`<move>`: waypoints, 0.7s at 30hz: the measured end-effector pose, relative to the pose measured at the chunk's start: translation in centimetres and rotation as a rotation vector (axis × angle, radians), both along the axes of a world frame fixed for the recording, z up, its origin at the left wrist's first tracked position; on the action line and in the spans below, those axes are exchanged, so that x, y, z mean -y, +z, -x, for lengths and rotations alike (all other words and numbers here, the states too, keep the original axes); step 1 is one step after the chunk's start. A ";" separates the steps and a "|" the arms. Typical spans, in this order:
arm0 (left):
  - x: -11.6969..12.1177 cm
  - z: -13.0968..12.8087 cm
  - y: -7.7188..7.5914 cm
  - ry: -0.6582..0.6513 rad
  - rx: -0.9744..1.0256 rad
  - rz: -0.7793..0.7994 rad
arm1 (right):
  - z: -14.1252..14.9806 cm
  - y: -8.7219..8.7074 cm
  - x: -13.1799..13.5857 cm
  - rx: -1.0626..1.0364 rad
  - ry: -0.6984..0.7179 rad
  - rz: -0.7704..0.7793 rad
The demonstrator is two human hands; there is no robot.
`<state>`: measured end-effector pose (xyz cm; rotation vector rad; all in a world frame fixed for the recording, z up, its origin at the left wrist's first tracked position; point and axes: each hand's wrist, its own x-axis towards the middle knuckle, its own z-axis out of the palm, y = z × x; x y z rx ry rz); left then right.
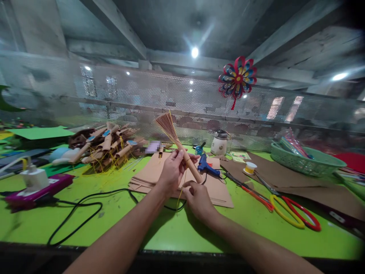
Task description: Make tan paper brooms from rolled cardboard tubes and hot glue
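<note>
Brown paper tube with a pleated, flared end tilted over the work stack

From the head view, the tube is raised above a stack of flat tan paper sheets on the bright green tabletop. The left hand is wrapped around its middle, fan end up and away, probably to steady it without crushing the pleats. Below, the right hand has thumb and forefinger drawn together at a thin yellow string that runs down from the tube; it seems to pinch the string, perhaps to keep it taut.

A blue plastic glue gun lies just beyond, presumably for easy reach. Scissors with red and yellow handles rest to the right, handles toward the person, which would suit a quick grab. Similar brown paper pieces with yellow strings are heaped at left, seemingly out of the working space.
</note>
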<state>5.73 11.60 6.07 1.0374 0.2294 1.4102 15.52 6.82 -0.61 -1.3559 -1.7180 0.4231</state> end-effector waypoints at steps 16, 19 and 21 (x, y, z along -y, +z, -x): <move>-2.1 1.4 -0.6 0.072 -0.043 0.308 | -2.7 5.2 3.0 -0.198 0.332 -0.388; -1.7 0.9 -0.8 -0.011 -0.088 0.358 | -3.2 5.6 2.5 -0.312 0.541 -0.255; -1.4 0.6 -0.9 -0.048 -0.107 0.381 | -3.7 5.2 1.8 -0.414 0.579 -0.157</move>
